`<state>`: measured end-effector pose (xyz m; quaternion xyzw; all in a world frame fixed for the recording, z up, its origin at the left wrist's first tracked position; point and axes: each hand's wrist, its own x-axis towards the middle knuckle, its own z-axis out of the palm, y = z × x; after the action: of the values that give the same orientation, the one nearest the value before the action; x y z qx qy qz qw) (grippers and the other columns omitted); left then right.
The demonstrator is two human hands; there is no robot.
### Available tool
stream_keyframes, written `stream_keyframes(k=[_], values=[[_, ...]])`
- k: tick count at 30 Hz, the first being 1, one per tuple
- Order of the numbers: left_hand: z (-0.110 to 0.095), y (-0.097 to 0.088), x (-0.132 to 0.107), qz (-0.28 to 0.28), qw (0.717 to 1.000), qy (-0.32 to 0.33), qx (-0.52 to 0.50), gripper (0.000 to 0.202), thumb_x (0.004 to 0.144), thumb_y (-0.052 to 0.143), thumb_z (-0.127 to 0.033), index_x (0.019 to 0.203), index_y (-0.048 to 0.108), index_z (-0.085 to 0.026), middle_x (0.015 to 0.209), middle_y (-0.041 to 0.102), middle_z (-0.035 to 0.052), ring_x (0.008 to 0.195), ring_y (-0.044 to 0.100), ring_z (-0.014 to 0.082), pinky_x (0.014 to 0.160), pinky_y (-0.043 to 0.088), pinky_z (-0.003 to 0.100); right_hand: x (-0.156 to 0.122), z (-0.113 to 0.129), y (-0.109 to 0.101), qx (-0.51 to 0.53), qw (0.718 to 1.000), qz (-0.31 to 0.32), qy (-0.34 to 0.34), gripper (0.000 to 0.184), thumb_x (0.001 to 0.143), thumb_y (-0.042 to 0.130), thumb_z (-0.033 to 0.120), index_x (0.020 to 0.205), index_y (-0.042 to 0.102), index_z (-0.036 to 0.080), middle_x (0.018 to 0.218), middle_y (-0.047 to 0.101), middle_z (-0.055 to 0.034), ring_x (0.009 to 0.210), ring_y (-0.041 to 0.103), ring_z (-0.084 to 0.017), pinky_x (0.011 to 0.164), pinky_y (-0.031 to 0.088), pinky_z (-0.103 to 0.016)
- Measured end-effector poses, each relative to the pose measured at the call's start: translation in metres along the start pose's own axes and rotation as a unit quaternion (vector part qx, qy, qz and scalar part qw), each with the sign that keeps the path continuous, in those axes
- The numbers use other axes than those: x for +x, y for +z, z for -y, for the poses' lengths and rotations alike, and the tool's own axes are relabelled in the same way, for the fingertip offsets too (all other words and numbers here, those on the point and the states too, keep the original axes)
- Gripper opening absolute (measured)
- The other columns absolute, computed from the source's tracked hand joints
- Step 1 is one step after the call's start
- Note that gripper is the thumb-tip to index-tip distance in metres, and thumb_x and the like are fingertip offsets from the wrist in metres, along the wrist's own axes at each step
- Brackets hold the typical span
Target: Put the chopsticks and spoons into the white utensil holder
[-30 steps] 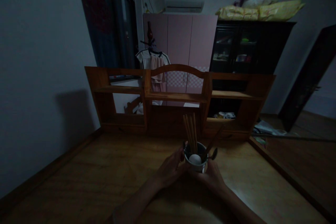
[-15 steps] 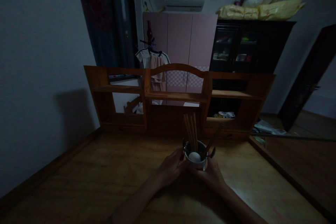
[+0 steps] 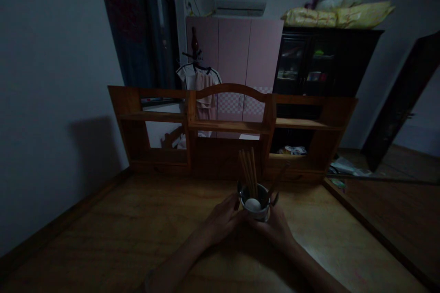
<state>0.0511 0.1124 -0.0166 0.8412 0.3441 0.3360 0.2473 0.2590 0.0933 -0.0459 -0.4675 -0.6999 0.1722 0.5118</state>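
Both hands are wrapped around a round utensil cup (image 3: pixel 258 214) in front of me, one on each side. My left hand (image 3: pixel 225 217) closes on its left wall, and my right hand (image 3: pixel 275 228) on its right and near side. Several wooden chopsticks (image 3: pixel 249 171) stand upright in the cup. A darker stick-like handle (image 3: pixel 279 178) leans out to the right. At the front of the opening shows a pale rounded thing (image 3: pixel 253 204), perhaps a spoon bowl. Dark spoon-like ends stick out over both sides of the rim. The cup's base is hidden by my hands.
A wooden tabletop (image 3: pixel 137 219) spreads under my arms, with a wooden shelf unit (image 3: pixel 228 126) along its back edge. A white wall (image 3: pixel 51 100) borders the left side. Beyond stand a pink wardrobe (image 3: pixel 233 50), a dark cabinet (image 3: pixel 347 64) and a coat rack with clothes (image 3: pixel 202 82).
The whole view shifts slightly. Both hands keep their hold on the cup, and its contents look the same.
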Motion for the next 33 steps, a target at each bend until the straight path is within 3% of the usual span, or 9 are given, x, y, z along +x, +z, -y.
stream_keyframes(k=[13, 19, 26, 33], values=[[0.001, 0.001, -0.002, -0.003, 1.0, 0.004, -0.003, 0.039, 0.095, 0.042, -0.048, 0.123, 0.048, -0.022, 0.106, 0.06, 0.0059, 0.089, 0.056, 0.0194, 0.079, 0.044, 0.031, 0.001, 0.001, -0.001, 0.0, 1.0, 0.003, -0.02, 0.069, 0.071, 0.079, 0.036, 0.13, 0.045, 0.023, 0.117, 0.061, -0.011, 0.104, 0.06, -0.032, 0.086, 0.051, -0.043], [-0.001, -0.001, -0.003, 0.019, 0.998, 0.012, -0.063, 0.052, 0.091, 0.051, -0.048, 0.135, 0.04, -0.024, 0.121, 0.058, 0.0072, 0.1, 0.057, 0.0217, 0.083, 0.046, 0.031, 0.001, 0.004, -0.001, 0.008, 0.999, 0.018, -0.029, 0.071, 0.071, 0.077, 0.033, 0.133, 0.043, 0.023, 0.118, 0.06, -0.0106, 0.105, 0.059, -0.031, 0.088, 0.051, -0.044], [0.009, 0.002, -0.003, 0.008, 0.998, 0.019, -0.057, 0.048, 0.095, 0.041, -0.047, 0.139, 0.038, -0.026, 0.131, 0.055, 0.0067, 0.113, 0.053, 0.0249, 0.094, 0.042, 0.036, 0.001, 0.012, 0.001, 0.029, 0.999, 0.012, -0.031, 0.077, 0.072, 0.079, 0.038, 0.136, 0.039, 0.025, 0.122, 0.059, -0.0097, 0.109, 0.059, -0.03, 0.09, 0.05, -0.043], [0.013, 0.003, -0.002, -0.002, 0.999, 0.016, -0.045, 0.046, 0.096, 0.04, -0.047, 0.137, 0.041, -0.027, 0.126, 0.057, 0.0048, 0.109, 0.055, 0.0233, 0.096, 0.042, 0.036, 0.001, 0.008, -0.001, 0.006, 0.999, 0.016, -0.031, 0.073, 0.072, 0.08, 0.035, 0.134, 0.041, 0.025, 0.12, 0.06, -0.0084, 0.108, 0.059, -0.03, 0.09, 0.051, -0.042]])
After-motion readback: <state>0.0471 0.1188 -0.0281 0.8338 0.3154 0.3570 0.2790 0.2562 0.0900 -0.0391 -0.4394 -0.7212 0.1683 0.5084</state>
